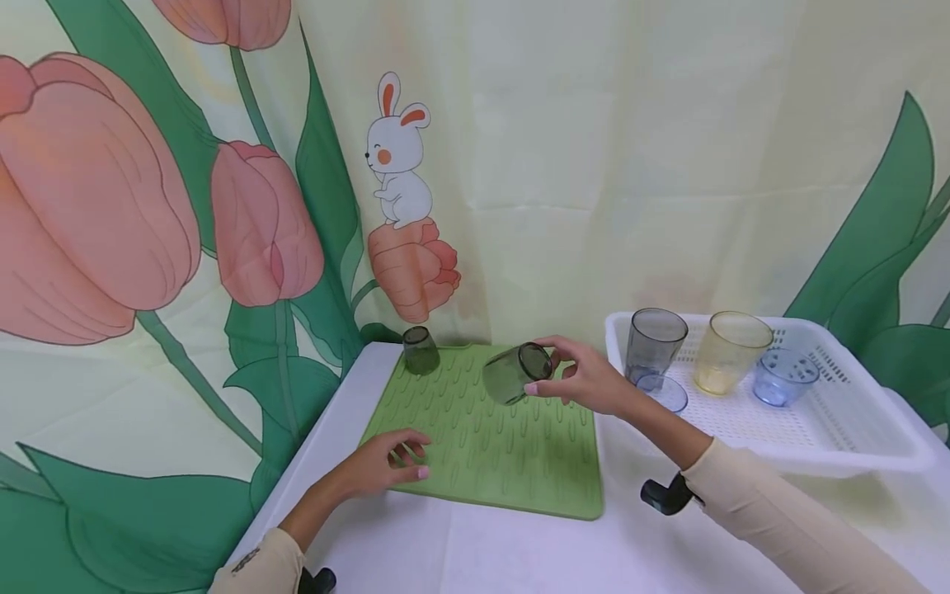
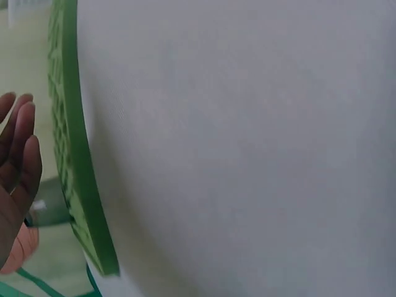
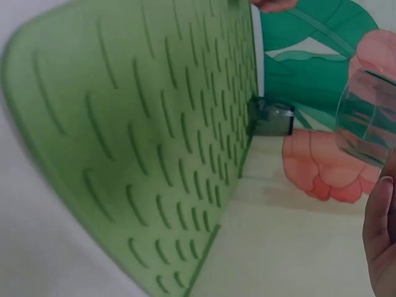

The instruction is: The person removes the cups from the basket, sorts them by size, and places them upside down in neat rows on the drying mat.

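A tinted grey-green drinking glass [image 1: 506, 376] is tilted on its side above the green ridged mat [image 1: 482, 462]. My right hand [image 1: 586, 376] pinches it near the dark end with thumb and fingers. In the right wrist view the same glass [image 3: 366, 117] sits at the right edge, partly cut off. My left hand [image 1: 392, 460] hovers over the mat's near left edge, fingers loosely bent, holding nothing. A smaller dark glass [image 1: 420, 351] stands at the mat's far left corner, and the right wrist view shows that glass [image 3: 272, 117] too.
On the right, a white perforated basket [image 1: 853, 459] holds a grey glass [image 1: 656, 342], a yellow glass [image 1: 731, 353], a blue glass [image 1: 785, 378] and a clear bluish round piece [image 1: 666, 394]. A white cloth [image 1: 505, 549] covers the table. Behind hangs a printed curtain [image 1: 549, 165].
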Motion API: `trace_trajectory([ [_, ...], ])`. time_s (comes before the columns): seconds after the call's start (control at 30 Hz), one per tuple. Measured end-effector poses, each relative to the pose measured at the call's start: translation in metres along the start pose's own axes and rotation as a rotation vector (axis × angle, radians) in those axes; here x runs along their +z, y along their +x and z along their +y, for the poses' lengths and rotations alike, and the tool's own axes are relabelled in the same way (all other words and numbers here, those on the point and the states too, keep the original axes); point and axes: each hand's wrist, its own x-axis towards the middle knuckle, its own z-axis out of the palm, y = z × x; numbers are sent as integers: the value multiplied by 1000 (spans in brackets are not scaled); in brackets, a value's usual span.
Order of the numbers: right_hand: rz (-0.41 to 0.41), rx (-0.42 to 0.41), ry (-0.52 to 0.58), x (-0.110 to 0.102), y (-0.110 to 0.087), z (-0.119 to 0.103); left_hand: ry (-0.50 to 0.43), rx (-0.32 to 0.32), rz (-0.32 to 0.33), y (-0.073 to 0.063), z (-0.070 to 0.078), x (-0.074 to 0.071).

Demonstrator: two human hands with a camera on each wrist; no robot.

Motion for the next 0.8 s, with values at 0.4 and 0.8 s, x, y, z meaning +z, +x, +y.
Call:
trace_trajectory([
  [0.4, 4, 10, -100, 16, 58, -6, 140, -67, 60, -23, -33, -24],
  [0.8, -14, 50, -237, 32, 97, 3, 183, -110, 115, -30, -51, -27],
])
